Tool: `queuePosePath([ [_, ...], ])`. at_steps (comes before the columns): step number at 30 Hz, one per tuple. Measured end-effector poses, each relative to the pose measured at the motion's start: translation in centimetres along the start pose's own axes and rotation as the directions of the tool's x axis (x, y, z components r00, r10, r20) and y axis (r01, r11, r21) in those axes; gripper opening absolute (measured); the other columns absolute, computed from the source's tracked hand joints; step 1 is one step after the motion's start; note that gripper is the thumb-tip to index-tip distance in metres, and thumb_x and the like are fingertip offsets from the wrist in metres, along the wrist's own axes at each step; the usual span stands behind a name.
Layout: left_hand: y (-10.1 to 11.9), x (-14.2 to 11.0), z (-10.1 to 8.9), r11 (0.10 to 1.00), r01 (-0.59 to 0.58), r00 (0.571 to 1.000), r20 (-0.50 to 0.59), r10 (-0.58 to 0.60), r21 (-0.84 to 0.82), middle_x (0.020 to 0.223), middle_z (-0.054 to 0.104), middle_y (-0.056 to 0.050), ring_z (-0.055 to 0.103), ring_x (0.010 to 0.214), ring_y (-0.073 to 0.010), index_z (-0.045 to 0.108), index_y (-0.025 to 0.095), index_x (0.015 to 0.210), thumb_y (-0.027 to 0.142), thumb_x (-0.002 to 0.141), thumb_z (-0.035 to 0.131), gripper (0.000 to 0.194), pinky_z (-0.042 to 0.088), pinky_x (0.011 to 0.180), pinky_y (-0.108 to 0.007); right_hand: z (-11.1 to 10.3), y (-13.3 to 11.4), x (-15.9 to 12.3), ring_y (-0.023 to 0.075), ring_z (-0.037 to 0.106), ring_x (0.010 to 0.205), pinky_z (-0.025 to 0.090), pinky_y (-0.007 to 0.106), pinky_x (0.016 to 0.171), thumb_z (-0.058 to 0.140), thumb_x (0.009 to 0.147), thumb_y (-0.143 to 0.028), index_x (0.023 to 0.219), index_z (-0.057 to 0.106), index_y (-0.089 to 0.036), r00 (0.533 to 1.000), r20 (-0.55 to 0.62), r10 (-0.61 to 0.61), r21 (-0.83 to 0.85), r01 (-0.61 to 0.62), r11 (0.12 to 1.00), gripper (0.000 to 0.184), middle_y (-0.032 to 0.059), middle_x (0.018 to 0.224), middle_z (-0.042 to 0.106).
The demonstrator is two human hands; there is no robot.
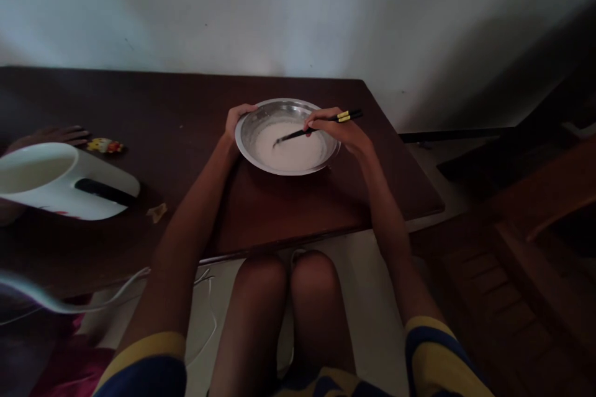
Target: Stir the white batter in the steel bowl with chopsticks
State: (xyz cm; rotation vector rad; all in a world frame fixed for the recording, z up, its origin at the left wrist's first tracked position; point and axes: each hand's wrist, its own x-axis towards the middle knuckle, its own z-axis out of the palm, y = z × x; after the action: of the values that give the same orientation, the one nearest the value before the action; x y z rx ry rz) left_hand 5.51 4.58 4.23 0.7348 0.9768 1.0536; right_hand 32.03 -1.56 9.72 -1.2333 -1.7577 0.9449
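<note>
1. Striped sleeves (144, 356), yellow and dark blue, are closest, well behind both sets of fingers, with two bare knees (261, 291) between the forearms, below the front edge of the desk (288, 208).
2. Fingers of the left hand (235, 122) are curled against the left side of a metal bowl (283, 109), gripping its rim; how far they reach underneath is hidden.
3. Fingers of the right hand (333, 125) pinch black chopsticks (297, 134) with yellow bands, the thick ends sticking out to the right past the knuckles.
4. Between the two sets of fingers sits the bowl on the desk, with a pale, creamy mixture (295, 150) inside. The chopstick tips dip into it, to the left of the right fingers.
5. Well to the left of the left fingers stands a white jug (109, 180) with a black strip on its side; just beside it, nearer the left forearm, lies a small brownish scrap (157, 212).
6. Behind the jug, another person's hand (56, 136) rests on the desk, its fingers near a small yellow and red toy (106, 146).
7. Beyond both sets of fingers rises a pale wall (279, 18); far to their right is brown wooden furniture (503, 279).
</note>
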Motion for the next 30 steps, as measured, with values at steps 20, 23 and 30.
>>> queuePosePath([
  [20,0.4,-0.9,0.7,0.997,0.036,0.999,-0.017,-0.037,-0.074,0.073,0.081,-0.008,0.078,0.109,-0.0314,0.079,0.018,0.083,0.022,0.099,0.049,0.034,0.059,0.105,-0.041,0.6,-0.1,0.1,0.0208,0.073,0.085,0.057,0.035,0.094,0.071,0.085,-0.016,0.071,0.078,-0.02,0.998,0.06,-0.036,0.013,0.035,0.999,0.016,0.0028,0.073,0.076],
  [23,0.4,-0.8,0.6,0.997,0.025,1.0,-0.01,-0.025,-0.067,0.071,0.081,-0.007,0.078,0.107,-0.0318,0.079,0.019,0.082,0.022,0.097,0.051,0.032,0.059,0.103,-0.04,0.0,0.1,0.1,0.0201,0.072,0.082,0.056,0.035,0.092,0.067,0.086,-0.015,0.065,0.075,-0.019,0.997,-0.072,-0.021,-0.005,0.021,1.0,0.023,0.0027,0.066,0.072],
  [30,0.3,-0.9,0.7,0.995,0.024,0.999,-0.02,-0.026,-0.095,0.072,0.082,-0.008,0.079,0.108,-0.033,0.083,0.014,0.095,0.021,0.096,0.049,0.034,0.061,0.101,-0.044,0.5,-0.2,0.0,0.0198,0.073,0.083,0.056,0.035,0.09,0.07,0.086,-0.013,0.071,0.078,-0.02,0.995,0.098,-0.022,0.024,0.02,1.0,0.018,0.001,0.071,0.076],
])
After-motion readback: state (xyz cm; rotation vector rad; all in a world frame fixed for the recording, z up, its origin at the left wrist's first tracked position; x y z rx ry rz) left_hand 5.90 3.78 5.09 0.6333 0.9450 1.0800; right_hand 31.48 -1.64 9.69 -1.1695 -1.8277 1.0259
